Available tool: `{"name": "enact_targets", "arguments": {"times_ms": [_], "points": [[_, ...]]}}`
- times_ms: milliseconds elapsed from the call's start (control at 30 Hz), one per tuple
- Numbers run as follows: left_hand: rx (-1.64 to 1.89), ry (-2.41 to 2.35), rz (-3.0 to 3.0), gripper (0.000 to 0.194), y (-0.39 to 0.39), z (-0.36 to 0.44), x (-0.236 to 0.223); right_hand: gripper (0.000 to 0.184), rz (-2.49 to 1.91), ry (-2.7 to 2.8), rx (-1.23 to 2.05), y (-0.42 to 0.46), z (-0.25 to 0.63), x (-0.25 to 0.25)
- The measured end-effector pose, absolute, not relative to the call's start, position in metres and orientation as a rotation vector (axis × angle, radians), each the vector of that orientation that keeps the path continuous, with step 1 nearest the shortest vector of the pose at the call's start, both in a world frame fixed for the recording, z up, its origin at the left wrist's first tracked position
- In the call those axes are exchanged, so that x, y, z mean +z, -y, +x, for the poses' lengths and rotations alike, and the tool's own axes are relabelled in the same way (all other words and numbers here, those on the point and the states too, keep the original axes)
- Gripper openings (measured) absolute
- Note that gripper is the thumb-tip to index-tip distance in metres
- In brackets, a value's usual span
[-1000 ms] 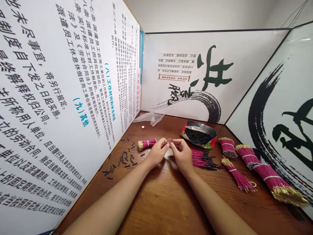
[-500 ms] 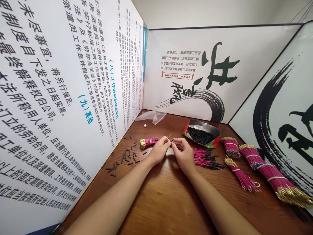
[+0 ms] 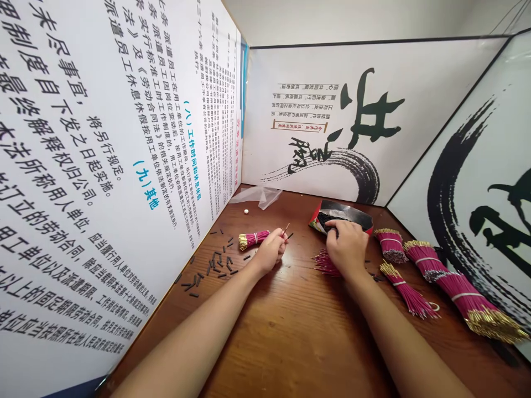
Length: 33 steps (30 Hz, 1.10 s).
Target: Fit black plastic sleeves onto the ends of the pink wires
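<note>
My left hand (image 3: 271,251) is closed around a few thin wires; a reddish wire end (image 3: 286,227) and a black tip (image 3: 290,236) stick out past the fingers. Over the front of an open box (image 3: 364,235), my right hand (image 3: 347,246) reaches toward small black sleeves (image 3: 328,216). Its thumb and index finger are apart, and the other fingers are partly hidden. Beneath that hand lies a loose heap of magenta wires (image 3: 324,264), mostly covered by it. Just behind my left hand rests a tied bundle of magenta wires (image 3: 254,239) with gold ends.
Loose black sleeves (image 3: 215,265) are scattered on the wooden table (image 3: 265,331) at the left. Several tied wire bundles (image 3: 460,287) lie at the right. A clear plastic bag (image 3: 261,195) and a small white ball (image 3: 246,211) are at the back. Printed panels (image 3: 315,72) enclose the table.
My right hand has left the left hand's fingertips and moved right to the box of black sleeves, covering part of the wire heap. The left hand stays nearly in place, holding wires.
</note>
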<state>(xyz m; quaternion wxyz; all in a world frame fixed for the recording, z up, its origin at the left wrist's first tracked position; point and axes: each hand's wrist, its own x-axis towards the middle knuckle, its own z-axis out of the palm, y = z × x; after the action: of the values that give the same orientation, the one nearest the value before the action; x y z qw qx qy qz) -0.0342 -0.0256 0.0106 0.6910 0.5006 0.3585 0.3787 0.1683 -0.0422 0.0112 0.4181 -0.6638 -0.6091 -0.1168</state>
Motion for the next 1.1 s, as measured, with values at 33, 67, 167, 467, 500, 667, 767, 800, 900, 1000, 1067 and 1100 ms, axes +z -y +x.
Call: {"name": "enact_targets", "arguments": {"times_ms": [33,67,167,467,500,667,767,800,900,1000,1067,1100], "points": [[0.852,-0.786,1.128,0.006,0.026,-0.034,0.010,0.026,-1.732,1.528,-0.378,0.041,0.178,0.009],[0.866,-0.778,1.145,0.006,0.026,-0.035,0.010,0.027,-1.775,1.545,-0.436,0.039,0.187,0.005],[0.923,-0.789,1.207,0.009,0.027,-0.034,0.007,0.028,-1.872,1.610,-0.491,0.037,0.201,-0.010],[0.947,-0.847,1.224,0.007,0.027,-0.032,0.004,0.026,-2.125,1.766,-0.420,0.041,0.187,-0.008],[0.945,-0.849,1.226,0.007,0.027,-0.032,0.005,0.027,-2.144,1.776,-0.407,0.042,0.186,-0.006],[0.925,-0.851,1.262,0.007,0.027,-0.032,0.005,0.026,-2.069,1.738,-0.439,0.042,0.185,-0.002],[0.934,-0.850,1.286,0.008,0.026,-0.032,0.003,0.025,-1.954,1.663,-0.490,0.040,0.188,-0.001],[0.938,-0.847,1.292,0.008,0.026,-0.032,0.002,0.025,-1.916,1.645,-0.495,0.039,0.189,0.000],[0.939,-0.840,1.301,0.007,0.025,-0.032,0.000,0.025,-1.797,1.613,-0.457,0.037,0.191,0.001],[0.938,-0.837,1.301,0.007,0.026,-0.032,0.001,0.022,-1.634,1.590,-0.280,0.036,0.185,0.002],[0.938,-0.825,1.300,0.008,0.026,-0.031,0.002,0.021,-1.509,1.554,-0.080,0.037,0.172,0.001],[0.940,-0.817,1.299,0.009,0.025,-0.031,0.002,0.022,-1.458,1.518,0.027,0.038,0.164,0.000]]}}
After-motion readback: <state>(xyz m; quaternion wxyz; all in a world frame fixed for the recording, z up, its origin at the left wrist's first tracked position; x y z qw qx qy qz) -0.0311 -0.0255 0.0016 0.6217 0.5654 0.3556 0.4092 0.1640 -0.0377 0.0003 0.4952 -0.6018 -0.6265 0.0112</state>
